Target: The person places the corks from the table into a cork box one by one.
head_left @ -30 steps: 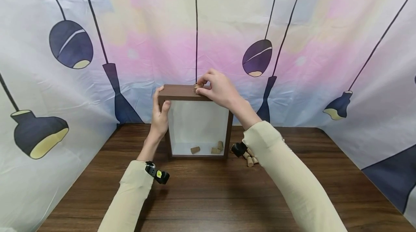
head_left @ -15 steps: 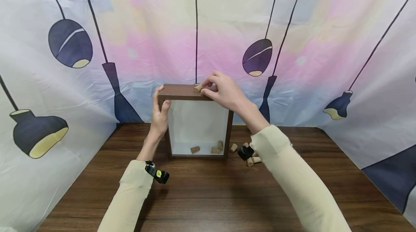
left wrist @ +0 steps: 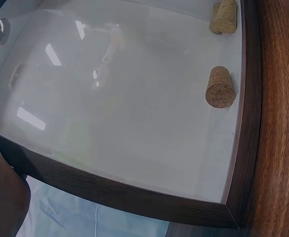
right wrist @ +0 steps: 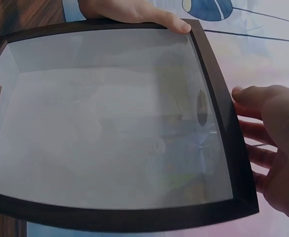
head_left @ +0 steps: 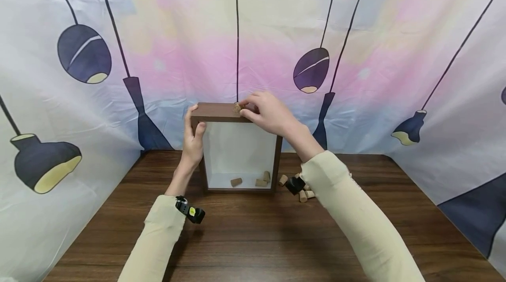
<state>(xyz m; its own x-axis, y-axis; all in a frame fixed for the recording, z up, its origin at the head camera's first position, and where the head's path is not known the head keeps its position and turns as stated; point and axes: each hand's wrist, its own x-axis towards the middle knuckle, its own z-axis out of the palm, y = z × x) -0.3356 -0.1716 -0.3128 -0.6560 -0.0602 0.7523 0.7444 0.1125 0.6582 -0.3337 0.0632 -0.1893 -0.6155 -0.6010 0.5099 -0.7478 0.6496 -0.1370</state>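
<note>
The right grip [head_left: 270, 113] had closed back over the cork [head_left: 237, 108], hiding more of it than half a second earlier; thumb and finger now pinched it atop the box [head_left: 215, 110], apparently at the hole [right wrist: 202, 107]. So that cork seemed not yet in, while three corks [head_left: 236, 182] lay inside, unchanged. The left grip [head_left: 192, 146] held the upright box's side.

A wood-grain table [head_left: 241, 242] spread below the left hand [head_left: 193, 143] and right hand [head_left: 269, 113]. On it, a brown-framed box [head_left: 215, 110] stood upright in the left grip; loose corks [head_left: 303, 197] lay beside it, below the right.
</note>
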